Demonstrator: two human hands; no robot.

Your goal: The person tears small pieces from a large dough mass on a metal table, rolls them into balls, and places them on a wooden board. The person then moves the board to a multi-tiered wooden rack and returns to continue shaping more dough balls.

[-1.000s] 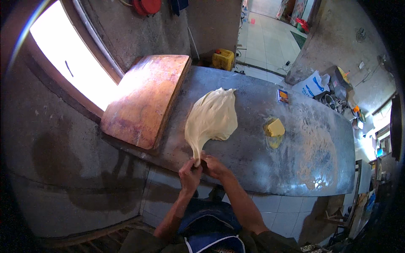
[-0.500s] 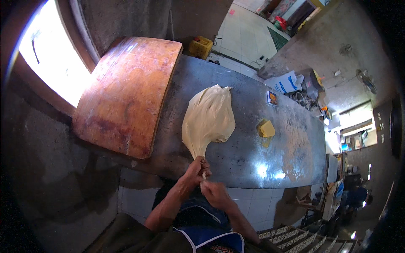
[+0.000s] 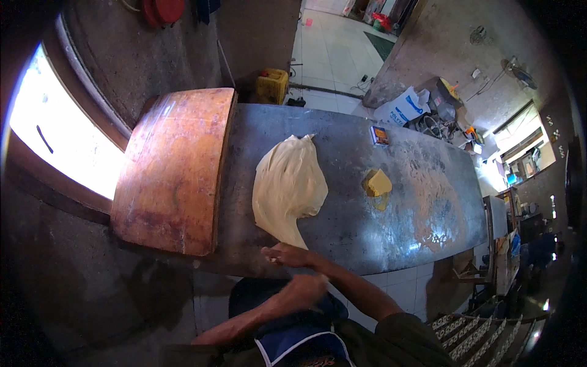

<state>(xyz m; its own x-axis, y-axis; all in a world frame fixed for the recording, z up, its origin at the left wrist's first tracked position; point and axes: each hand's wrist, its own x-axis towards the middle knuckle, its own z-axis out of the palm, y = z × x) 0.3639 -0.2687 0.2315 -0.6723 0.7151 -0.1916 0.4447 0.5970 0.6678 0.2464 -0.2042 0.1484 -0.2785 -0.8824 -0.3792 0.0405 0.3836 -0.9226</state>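
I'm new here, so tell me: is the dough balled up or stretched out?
Stretched out: the dough lies broad on the table, narrowing to a tail at the right hand.

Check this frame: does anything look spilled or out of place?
Pale powder lies scattered across the right part of the table, loose rather than in a container. A yellow block also sits bare on the table, with a yellowish smear at its near side. Nothing odd shows on the dough.

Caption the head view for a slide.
On a dark table, pale dough tapers toward the right hand, the blurred left hand lower in frame.
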